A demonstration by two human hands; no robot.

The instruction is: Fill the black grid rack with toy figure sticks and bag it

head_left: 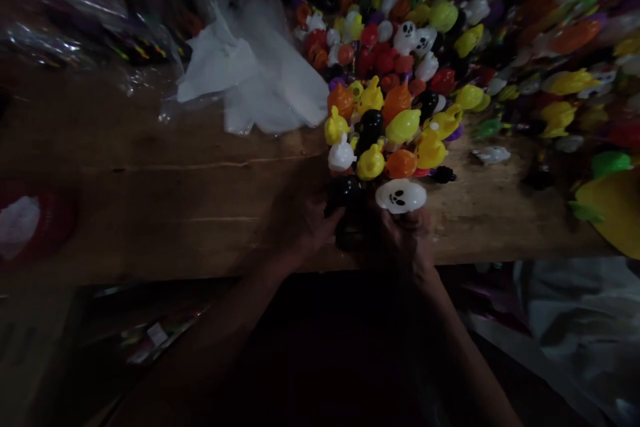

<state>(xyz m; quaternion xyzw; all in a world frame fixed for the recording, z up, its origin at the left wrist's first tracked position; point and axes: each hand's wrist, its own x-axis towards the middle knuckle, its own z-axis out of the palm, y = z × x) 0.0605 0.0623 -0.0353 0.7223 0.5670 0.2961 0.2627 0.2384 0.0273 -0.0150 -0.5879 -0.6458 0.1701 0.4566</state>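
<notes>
In the head view, my right hand (413, 233) is closed at the lower side of a white skull-faced plastic toy (411, 195). My left hand (315, 223) curls around the left side of a round, shiny black toy (344, 190), its thumb reaching toward the middle. Its other fingers are partly lost in shadow. Just beyond both hands stands a tight group of small plastic toys, among them a yellow one (371, 162), an orange one (401, 164) and a white one (341, 153). A dark, unclear shape (353, 233) lies between the hands.
A large heap of mixed toys (445, 17) covers the back and right of the wooden table (200, 193). Clear plastic bags (270, 73) lie at back left, near more wrapped items. A red container (45, 227) stands far left, a yellow rounded object (613, 207) at right.
</notes>
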